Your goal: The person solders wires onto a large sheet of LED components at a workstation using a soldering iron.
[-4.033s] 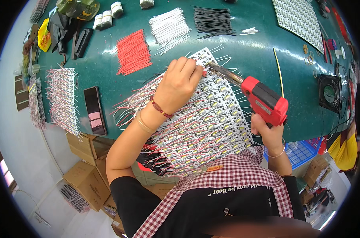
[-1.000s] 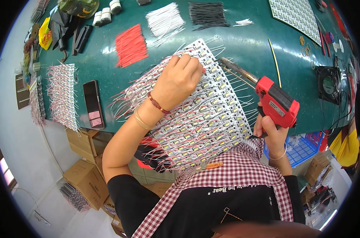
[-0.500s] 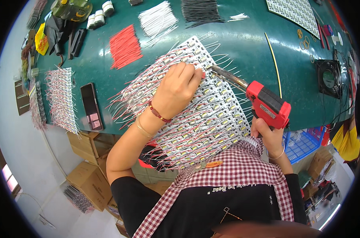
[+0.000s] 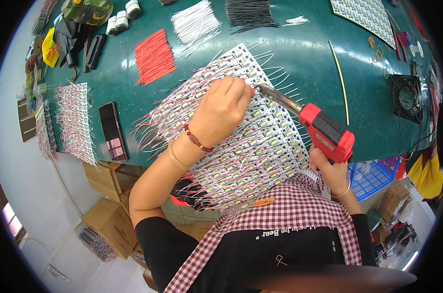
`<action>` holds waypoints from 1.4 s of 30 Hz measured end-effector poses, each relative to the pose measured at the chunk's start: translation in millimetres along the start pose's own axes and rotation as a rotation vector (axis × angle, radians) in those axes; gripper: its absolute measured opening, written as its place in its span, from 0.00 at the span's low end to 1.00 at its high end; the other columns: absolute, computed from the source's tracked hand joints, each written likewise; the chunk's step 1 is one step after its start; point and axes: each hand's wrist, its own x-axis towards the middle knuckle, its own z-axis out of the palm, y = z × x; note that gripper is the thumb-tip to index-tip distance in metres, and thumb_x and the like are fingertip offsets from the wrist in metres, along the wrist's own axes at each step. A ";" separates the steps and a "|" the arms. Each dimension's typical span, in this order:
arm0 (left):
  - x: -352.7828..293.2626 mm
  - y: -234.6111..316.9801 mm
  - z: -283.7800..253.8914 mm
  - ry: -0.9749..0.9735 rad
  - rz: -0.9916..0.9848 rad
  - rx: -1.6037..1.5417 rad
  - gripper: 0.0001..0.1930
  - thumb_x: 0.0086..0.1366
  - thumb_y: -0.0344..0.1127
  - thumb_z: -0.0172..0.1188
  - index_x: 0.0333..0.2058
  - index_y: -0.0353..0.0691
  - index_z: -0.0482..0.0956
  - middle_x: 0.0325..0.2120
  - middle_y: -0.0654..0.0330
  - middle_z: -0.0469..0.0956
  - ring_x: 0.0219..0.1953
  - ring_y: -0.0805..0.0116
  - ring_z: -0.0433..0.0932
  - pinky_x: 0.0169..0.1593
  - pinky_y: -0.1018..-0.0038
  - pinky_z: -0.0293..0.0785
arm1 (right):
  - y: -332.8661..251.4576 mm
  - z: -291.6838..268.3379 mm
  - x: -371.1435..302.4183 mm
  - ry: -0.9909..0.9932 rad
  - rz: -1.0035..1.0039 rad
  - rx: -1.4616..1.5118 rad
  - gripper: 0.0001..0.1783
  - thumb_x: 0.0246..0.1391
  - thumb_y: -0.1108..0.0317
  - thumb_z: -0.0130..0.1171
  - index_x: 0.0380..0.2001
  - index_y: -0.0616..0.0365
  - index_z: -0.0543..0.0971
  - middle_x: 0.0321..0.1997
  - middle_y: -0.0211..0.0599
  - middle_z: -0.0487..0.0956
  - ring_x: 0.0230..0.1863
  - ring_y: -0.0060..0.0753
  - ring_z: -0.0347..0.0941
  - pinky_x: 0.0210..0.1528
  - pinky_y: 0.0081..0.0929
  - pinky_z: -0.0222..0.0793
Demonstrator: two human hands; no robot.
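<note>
- Biggest first: the green table point(image 4: 299, 53), and at its near side the circuit board point(image 4: 275, 146), lying aslant, bristling with wires point(image 4: 155, 115), its bottom edge by the checked apron point(image 4: 280, 210).
- Now the red soldering gun point(image 4: 326, 132), angled in from the right; soldering along the board's upper right edge, I'd judge.
- Left hand point(image 4: 224, 102) over the board, fingers bunched, their ends hidden: can't tell what's pinched.
- Right hand point(image 4: 333, 171) wrapped around the gun's handle.
- Smallest, the tip point(image 4: 261, 86): next move calls for steadiness, I reckon, left fingers clear of heat.
</note>
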 end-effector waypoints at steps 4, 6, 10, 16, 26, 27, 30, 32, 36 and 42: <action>0.3 0.6 -1.2 -0.033 -0.001 0.025 0.12 0.53 0.26 0.59 0.37 0.31 0.76 0.27 0.58 0.66 0.30 0.64 0.69 0.34 0.70 0.68 | 1.6 0.6 -3.7 0.075 -0.026 0.057 0.11 0.49 0.75 0.65 0.37 0.62 0.77 0.27 0.28 0.77 0.23 0.17 0.70 0.25 0.18 0.67; 0.4 0.6 -1.6 -0.035 0.005 0.032 0.11 0.53 0.26 0.59 0.37 0.31 0.76 0.27 0.58 0.66 0.30 0.64 0.69 0.34 0.70 0.68 | 0.2 -1.0 -5.0 -0.015 -0.054 0.009 0.17 0.57 0.74 0.53 0.49 0.69 0.69 0.21 0.32 0.71 0.18 0.21 0.66 0.22 0.19 0.63; 1.0 0.8 -2.0 -0.054 0.016 0.083 0.11 0.53 0.27 0.59 0.37 0.32 0.76 0.27 0.59 0.66 0.30 0.65 0.69 0.34 0.71 0.67 | -1.0 -1.1 -4.5 -0.014 -0.059 0.008 0.18 0.57 0.72 0.53 0.50 0.70 0.68 0.20 0.32 0.71 0.18 0.21 0.66 0.22 0.19 0.63; 1.4 1.3 -8.1 -0.013 0.042 0.124 0.12 0.52 0.27 0.59 0.37 0.33 0.77 0.26 0.60 0.67 0.30 0.65 0.69 0.34 0.70 0.66 | -0.9 -2.2 -9.0 0.038 -0.073 0.066 0.21 0.58 0.68 0.55 0.51 0.70 0.68 0.18 0.32 0.70 0.16 0.21 0.65 0.21 0.19 0.62; -5.8 17.7 -1.2 0.007 0.045 0.022 0.07 0.55 0.27 0.59 0.32 0.31 0.77 0.25 0.60 0.68 0.31 0.66 0.70 0.35 0.72 0.68 | 7.5 -11.3 -21.2 -0.034 0.019 0.101 0.13 0.57 0.69 0.57 0.43 0.65 0.71 0.21 0.29 0.72 0.20 0.20 0.67 0.24 0.20 0.64; -6.4 17.3 -0.5 0.009 0.041 0.009 0.06 0.55 0.27 0.59 0.32 0.32 0.77 0.25 0.60 0.68 0.31 0.66 0.70 0.35 0.72 0.68 | 8.0 -12.3 -21.9 -0.044 0.066 0.126 0.05 0.56 0.71 0.59 0.34 0.60 0.75 0.24 0.27 0.74 0.23 0.17 0.69 0.26 0.19 0.65; -7.0 17.0 1.4 0.005 0.032 -0.001 0.05 0.55 0.27 0.59 0.31 0.32 0.77 0.25 0.60 0.68 0.30 0.66 0.70 0.35 0.72 0.68 | 9.2 -12.7 -21.8 -0.051 0.061 0.133 0.05 0.56 0.71 0.59 0.35 0.60 0.75 0.24 0.27 0.74 0.23 0.17 0.69 0.26 0.19 0.65; -6.5 17.1 1.8 -0.001 0.026 0.004 0.05 0.55 0.27 0.59 0.31 0.32 0.77 0.25 0.60 0.68 0.30 0.66 0.70 0.35 0.72 0.68 | 9.2 -12.5 -21.3 -0.050 0.060 0.133 0.06 0.56 0.71 0.60 0.35 0.60 0.75 0.25 0.26 0.74 0.24 0.17 0.69 0.26 0.19 0.65; -3.5 17.3 1.5 0.020 0.027 -0.052 0.13 0.50 0.24 0.59 0.37 0.31 0.77 0.25 0.58 0.66 0.28 0.63 0.70 0.33 0.70 0.69 | 10.5 -13.2 -22.3 -0.026 0.056 0.113 0.07 0.55 0.72 0.60 0.36 0.60 0.76 0.26 0.26 0.75 0.24 0.17 0.69 0.26 0.19 0.65; -1.3 16.1 -1.1 -0.011 0.036 -0.044 0.12 0.51 0.25 0.60 0.36 0.31 0.77 0.26 0.58 0.66 0.29 0.63 0.70 0.33 0.70 0.69 | 23.2 -17.8 -21.7 -0.036 -0.007 -0.034 0.11 0.52 0.72 0.63 0.39 0.61 0.77 0.30 0.28 0.77 0.29 0.19 0.72 0.32 0.22 0.70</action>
